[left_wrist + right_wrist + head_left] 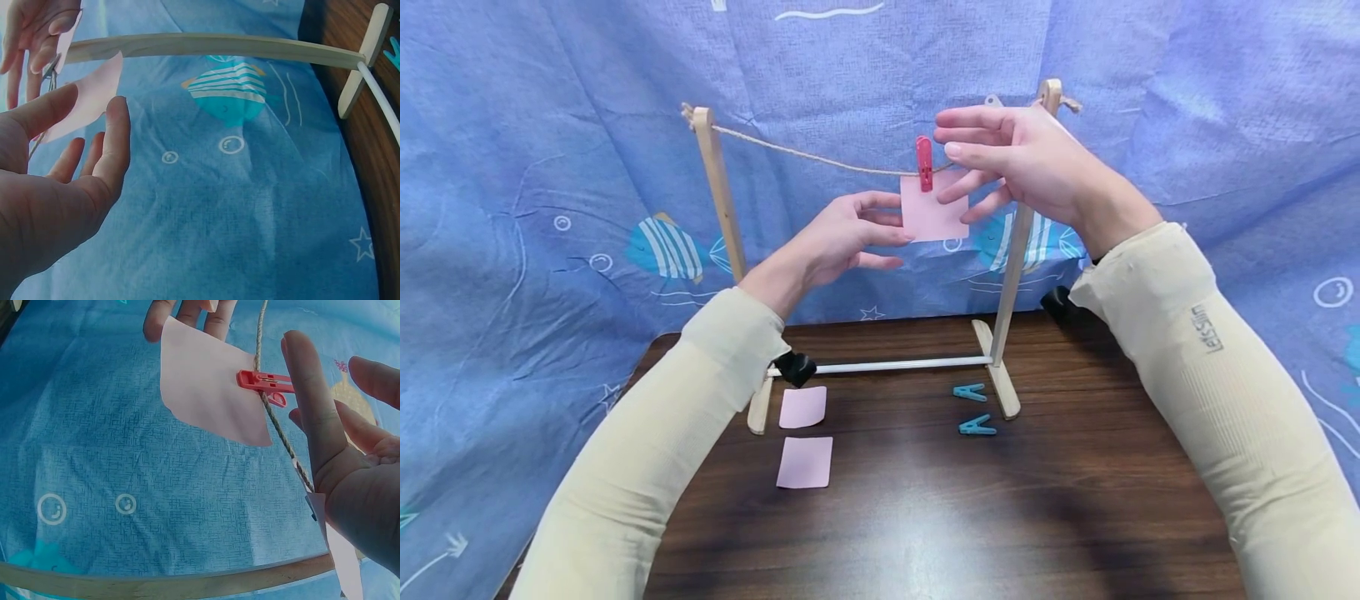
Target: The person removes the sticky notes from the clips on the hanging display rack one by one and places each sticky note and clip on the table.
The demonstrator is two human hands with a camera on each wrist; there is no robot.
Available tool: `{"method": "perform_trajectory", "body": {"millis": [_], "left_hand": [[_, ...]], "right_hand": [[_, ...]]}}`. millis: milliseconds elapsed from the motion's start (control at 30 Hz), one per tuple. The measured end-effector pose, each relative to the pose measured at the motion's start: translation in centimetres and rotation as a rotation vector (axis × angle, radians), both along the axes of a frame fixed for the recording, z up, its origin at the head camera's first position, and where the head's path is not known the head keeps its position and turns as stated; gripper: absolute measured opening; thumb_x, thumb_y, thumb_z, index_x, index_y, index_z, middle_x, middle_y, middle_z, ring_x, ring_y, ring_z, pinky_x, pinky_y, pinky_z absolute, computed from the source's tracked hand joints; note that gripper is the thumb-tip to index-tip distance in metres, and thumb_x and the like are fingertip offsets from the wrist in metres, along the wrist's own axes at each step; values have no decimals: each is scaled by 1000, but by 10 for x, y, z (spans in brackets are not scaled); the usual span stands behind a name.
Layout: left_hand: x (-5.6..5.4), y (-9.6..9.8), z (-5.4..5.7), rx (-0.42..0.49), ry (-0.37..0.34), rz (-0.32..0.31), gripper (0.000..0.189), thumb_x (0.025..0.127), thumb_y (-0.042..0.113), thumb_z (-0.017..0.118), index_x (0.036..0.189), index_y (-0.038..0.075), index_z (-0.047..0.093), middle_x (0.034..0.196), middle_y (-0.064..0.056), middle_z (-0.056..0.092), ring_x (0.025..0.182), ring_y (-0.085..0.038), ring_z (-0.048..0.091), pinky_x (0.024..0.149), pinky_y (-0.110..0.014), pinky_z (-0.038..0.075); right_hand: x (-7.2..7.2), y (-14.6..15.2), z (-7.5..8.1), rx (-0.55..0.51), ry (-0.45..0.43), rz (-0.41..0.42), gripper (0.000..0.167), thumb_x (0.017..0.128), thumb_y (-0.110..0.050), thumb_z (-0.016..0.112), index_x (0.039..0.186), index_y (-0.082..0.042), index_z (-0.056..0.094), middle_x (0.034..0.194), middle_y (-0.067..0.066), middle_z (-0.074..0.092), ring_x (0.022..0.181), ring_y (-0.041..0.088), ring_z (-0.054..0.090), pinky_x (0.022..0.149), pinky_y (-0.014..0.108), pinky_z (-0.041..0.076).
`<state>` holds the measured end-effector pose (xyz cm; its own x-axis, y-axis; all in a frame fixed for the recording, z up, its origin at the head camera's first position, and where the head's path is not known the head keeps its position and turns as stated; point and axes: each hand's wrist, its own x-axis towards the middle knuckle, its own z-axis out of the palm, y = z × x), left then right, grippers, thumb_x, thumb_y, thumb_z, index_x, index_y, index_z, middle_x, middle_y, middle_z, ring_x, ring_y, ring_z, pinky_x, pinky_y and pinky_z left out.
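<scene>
A pink square of paper (928,218) hangs from a rope (820,158), held by a red clothespin (925,164). My left hand (846,233) is at the paper's left edge, fingers extended and thumb apart from them; whether it touches the paper is hard to tell. My right hand (1037,158) hovers just right of the clothespin with spread fingers, holding nothing. In the right wrist view the clothespin (265,381) grips both paper (209,387) and rope. Another pink paper (344,556) hangs farther along the rope, mostly hidden behind my right hand in the head view.
The rope spans two wooden posts (718,183) joined low down by a white rod (895,365). On the brown table (910,525) lie two pink papers (805,462) at left and two blue clothespins (976,426) near the right foot. A blue patterned cloth (850,83) hangs behind.
</scene>
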<state>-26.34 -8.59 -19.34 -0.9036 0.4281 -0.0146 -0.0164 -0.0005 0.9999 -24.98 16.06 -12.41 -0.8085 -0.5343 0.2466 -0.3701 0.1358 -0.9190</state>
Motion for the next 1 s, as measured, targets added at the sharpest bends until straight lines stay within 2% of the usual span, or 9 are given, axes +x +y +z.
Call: {"method": "perform_trajectory", "body": {"millis": [300, 400, 533, 800, 1000], "left_hand": [[-3, 8, -1, -19, 50, 25, 53, 92, 1, 73, 141, 7, 53, 130, -15, 61, 120, -32, 62, 90, -42, 58], [-4, 11, -2, -35, 86, 57, 52, 92, 1, 73, 140, 6, 55, 127, -15, 64, 116, -30, 64, 94, -43, 56], [-6, 16, -3, -33, 118, 101, 51, 92, -2, 72, 139, 4, 56, 124, -16, 65, 107, -26, 67, 99, -45, 53], [-9, 21, -4, 8, 124, 149, 48, 91, -11, 68, 135, 3, 59, 119, -17, 66, 95, -24, 68, 95, -42, 56], [-8, 21, -4, -4, 122, 152, 46, 91, -11, 67, 134, 3, 60, 118, -16, 67, 95, -24, 68, 89, -37, 58]], "right_hand": [[-5, -4, -3, -16, -90, 14, 62, 100, -18, 65, 155, -8, 39, 156, 9, 45, 96, 29, 74, 68, 40, 61], [-7, -5, -2, -7, -111, 20, 62, 102, -18, 63, 156, -8, 36, 158, 9, 41, 97, 28, 73, 68, 39, 62], [-8, -7, -2, -11, -136, 14, 62, 101, -18, 64, 157, -8, 36, 155, 11, 45, 96, 29, 74, 67, 40, 62], [-13, -11, -4, -24, -170, 35, 62, 103, -17, 62, 157, -7, 33, 155, 7, 46, 92, 27, 74, 66, 40, 62], [-16, -11, -8, -32, -177, 57, 63, 103, -17, 61, 158, -7, 32, 155, 11, 44, 92, 27, 74, 66, 39, 62]]}}
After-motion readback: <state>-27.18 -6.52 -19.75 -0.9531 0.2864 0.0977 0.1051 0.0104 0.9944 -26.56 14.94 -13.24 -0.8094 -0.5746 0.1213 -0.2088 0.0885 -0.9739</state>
